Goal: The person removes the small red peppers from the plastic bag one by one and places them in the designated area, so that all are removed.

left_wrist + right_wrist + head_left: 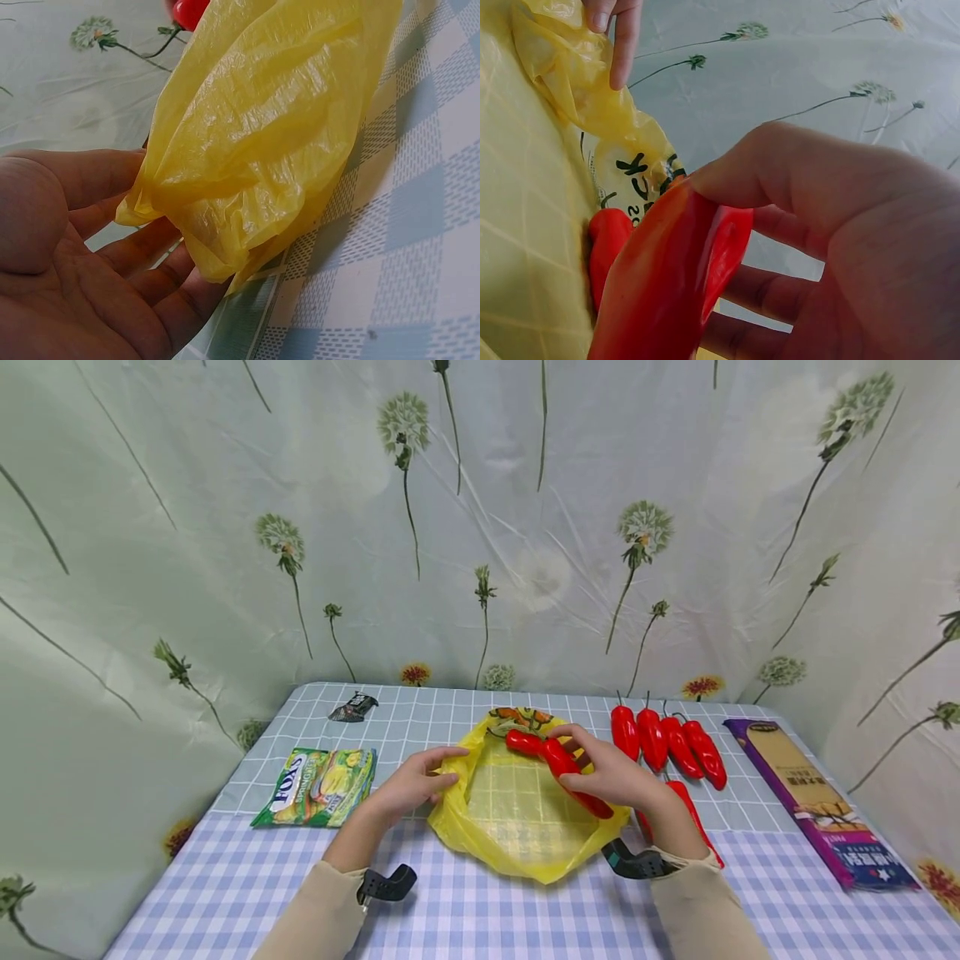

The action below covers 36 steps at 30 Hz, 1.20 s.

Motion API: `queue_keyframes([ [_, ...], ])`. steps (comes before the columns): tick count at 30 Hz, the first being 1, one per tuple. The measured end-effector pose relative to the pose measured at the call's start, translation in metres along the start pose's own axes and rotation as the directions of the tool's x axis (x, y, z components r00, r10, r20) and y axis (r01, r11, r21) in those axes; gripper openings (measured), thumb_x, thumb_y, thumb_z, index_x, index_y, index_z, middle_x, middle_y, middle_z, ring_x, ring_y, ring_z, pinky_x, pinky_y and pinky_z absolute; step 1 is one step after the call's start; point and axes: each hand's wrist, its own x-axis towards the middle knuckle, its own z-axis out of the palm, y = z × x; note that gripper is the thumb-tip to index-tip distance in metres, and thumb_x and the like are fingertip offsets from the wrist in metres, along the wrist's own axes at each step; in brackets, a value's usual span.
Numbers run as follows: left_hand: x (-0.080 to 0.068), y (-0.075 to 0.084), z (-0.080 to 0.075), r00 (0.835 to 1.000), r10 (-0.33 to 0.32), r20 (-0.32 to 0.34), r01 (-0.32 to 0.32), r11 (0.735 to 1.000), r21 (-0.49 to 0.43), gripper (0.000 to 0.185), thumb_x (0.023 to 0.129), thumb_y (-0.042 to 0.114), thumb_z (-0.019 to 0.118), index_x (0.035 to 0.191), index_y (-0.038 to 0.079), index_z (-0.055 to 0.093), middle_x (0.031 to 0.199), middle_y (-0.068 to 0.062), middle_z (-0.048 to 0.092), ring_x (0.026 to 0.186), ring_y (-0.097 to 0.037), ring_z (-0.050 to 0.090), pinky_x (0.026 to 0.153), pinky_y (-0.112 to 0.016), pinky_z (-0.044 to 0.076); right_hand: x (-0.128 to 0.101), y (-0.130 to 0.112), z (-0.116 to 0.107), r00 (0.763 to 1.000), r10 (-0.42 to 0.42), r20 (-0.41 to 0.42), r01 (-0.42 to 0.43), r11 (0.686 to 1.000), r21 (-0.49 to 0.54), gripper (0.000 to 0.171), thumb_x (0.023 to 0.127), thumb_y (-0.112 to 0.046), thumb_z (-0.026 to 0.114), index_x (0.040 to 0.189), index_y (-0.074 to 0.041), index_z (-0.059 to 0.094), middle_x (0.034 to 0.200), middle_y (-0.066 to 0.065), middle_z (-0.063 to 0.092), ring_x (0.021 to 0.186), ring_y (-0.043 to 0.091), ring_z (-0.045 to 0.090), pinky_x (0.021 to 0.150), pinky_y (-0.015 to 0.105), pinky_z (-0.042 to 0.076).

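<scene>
Red pepper [573, 772] sits right in my right hand [615, 775], thumb on one side and fingers curled under the other, a firm wrap around its middle. I'm holding it over the right rim of the yellow plastic bag [517, 814], its tip pointing down towards my wrist, its stem end reaching into the mouth of the bag. The right wrist view shows it close: glossy red skin against my thumb, and a second red pepper [607, 247] lying just past it inside the bag.

My left hand [412, 783] is on the bag's left edge, thumb above and fingers beneath, pinching the thin plastic so the mouth stands open. From the left wrist the film bunches up between thumb and fingers, crinkled and shiny.

The bag lies flat on the checked tablecloth [480, 910], the grid showing through it. To my right, four more peppers [667, 742] lie side by side, well apart from the bag, and another [686, 810] lies behind my right wrist.

Writing now: the green sweet packet [318, 785] left of my left hand reads "FOX'S". The long purple box [813, 802] at the far right carries print too small to read. The bag has black lettering near its far rim, which I can't make out.
</scene>
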Motion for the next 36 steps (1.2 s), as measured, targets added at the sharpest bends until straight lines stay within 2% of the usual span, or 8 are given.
queue_keyframes([
  [6,0.0,-0.003,0.003,1.0,-0.011,0.014,0.011,1.0,-0.006,0.042,0.098,0.012,0.061,0.14,0.02,0.058,0.144,-0.011,0.053,0.062,-0.014,0.047,0.062,-0.024,0.046,-0.003,0.005,0.0,1.0,0.01,-0.012,-0.01,1.0,0.013,0.064,0.084,-0.014,0.073,0.141,-0.017,0.041,0.13,0.016,0.057,0.112,0.031,0.058,0.077,0.04,0.061],
  [11,0.0,-0.005,0.003,1.0,0.002,0.015,-0.002,1.0,-0.004,0.043,0.098,0.012,0.06,0.14,0.018,0.057,0.142,-0.013,0.054,0.061,-0.013,0.047,0.061,-0.024,0.045,-0.007,0.011,0.001,0.999,0.028,-0.031,-0.028,1.0,0.002,0.064,0.082,-0.013,0.073,0.138,-0.018,0.042,0.128,0.014,0.058,0.111,0.029,0.058,0.079,0.04,0.061],
  [17,0.0,-0.005,0.003,1.0,0.005,0.016,-0.005,1.0,0.003,0.043,0.098,0.012,0.06,0.141,0.017,0.057,0.14,-0.014,0.054,0.062,-0.013,0.047,0.061,-0.024,0.045,-0.018,0.02,-0.004,0.995,0.033,-0.094,-0.035,0.999,-0.021,0.068,0.078,-0.013,0.075,0.137,-0.018,0.041,0.127,0.014,0.057,0.109,0.027,0.058,0.076,0.039,0.061],
  [26,0.001,-0.002,0.002,1.0,0.004,0.008,-0.004,1.0,0.01,0.042,0.098,0.011,0.06,0.139,0.019,0.058,0.139,-0.012,0.055,0.064,-0.014,0.047,0.062,-0.024,0.045,-0.032,0.027,-0.016,0.984,0.025,-0.178,-0.038,0.997,-0.065,0.068,0.079,-0.018,0.078,0.136,-0.019,0.04,0.127,0.015,0.058,0.104,0.025,0.06,0.075,0.036,0.061],
  [36,0.002,0.0,0.0,1.0,0.0,0.008,0.0,1.0,0.001,0.044,0.098,0.012,0.061,0.141,0.018,0.057,0.14,-0.013,0.054,0.065,-0.014,0.048,0.062,-0.023,0.045,-0.04,0.033,-0.03,0.981,0.033,-0.191,-0.046,0.997,-0.062,0.063,0.084,-0.021,0.075,0.136,-0.017,0.04,0.127,0.015,0.058,0.112,0.031,0.057,0.076,0.039,0.061],
])
